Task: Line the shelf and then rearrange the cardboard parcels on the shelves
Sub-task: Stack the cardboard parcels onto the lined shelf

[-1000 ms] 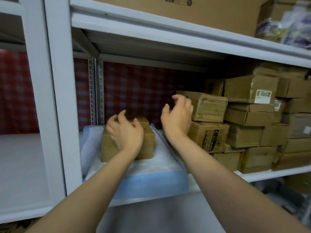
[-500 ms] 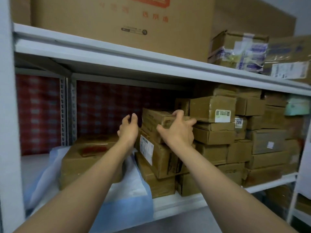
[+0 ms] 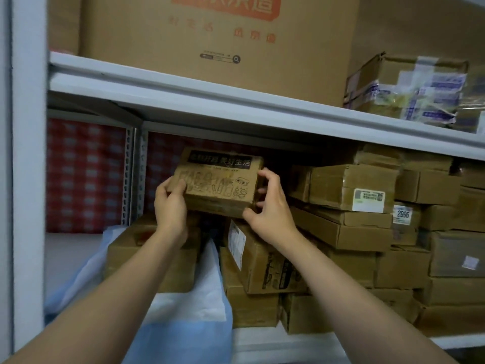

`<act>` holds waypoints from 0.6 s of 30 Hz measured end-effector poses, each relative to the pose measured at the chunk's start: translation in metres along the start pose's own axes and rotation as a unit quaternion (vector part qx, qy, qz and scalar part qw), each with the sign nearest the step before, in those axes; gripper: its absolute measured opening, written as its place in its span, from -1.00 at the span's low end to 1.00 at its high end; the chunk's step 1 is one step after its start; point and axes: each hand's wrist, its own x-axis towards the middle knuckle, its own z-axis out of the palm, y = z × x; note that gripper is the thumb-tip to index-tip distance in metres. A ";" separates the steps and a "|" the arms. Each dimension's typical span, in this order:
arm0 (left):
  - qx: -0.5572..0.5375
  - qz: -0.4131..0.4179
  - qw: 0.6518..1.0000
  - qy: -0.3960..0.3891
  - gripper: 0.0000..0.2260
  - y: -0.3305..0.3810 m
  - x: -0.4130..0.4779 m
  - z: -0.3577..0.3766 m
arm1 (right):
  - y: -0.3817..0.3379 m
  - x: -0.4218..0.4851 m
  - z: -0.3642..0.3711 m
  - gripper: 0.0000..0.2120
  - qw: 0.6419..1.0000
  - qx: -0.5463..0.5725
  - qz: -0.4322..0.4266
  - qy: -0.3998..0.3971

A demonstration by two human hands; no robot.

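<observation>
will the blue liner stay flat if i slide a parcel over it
Probably not: the blue liner looks thin and floppy, draping off the shelf front and rumpled up beside the resting parcel. A slid box would likely bunch it or drag it along.

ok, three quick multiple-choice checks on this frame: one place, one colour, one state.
1. Where is the printed parcel?
A. on the top shelf
B. held up in the middle bay
C. on the floor

2. What colour is the liner?
A. green
B. blue
C. yellow

3. Which hands grip that parcel?
A. neither
B. left only
C. both

Answers:
1 B, it is held up in front of the red checked backing.
2 B, the sheet's edge hanging over the shelf front is blue.
3 C, the left hand holds its left end and the right hand its right end.
</observation>
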 end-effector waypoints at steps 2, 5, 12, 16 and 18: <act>-0.006 0.022 0.999 0.022 -0.68 0.004 0.000 -0.010 | -0.001 0.005 0.015 -0.21 0.999 0.024 0.023 -0.003; 0.007 0.053 0.998 0.046 -0.73 0.013 0.005 -0.025 | -0.008 0.011 0.040 -0.25 0.998 0.033 0.046 -0.010; 0.063 0.131 0.987 0.068 -0.73 0.028 0.044 -0.060 | -0.034 0.039 0.100 -0.33 0.995 0.007 0.100 -0.009; 0.055 0.135 0.985 0.090 -0.84 0.028 0.060 -0.070 | -0.039 0.048 0.127 -0.31 0.987 0.096 0.130 -0.015; 0.068 0.138 0.983 0.097 -0.87 0.027 0.068 -0.075 | -0.040 0.048 0.137 -0.27 0.983 0.136 0.124 -0.022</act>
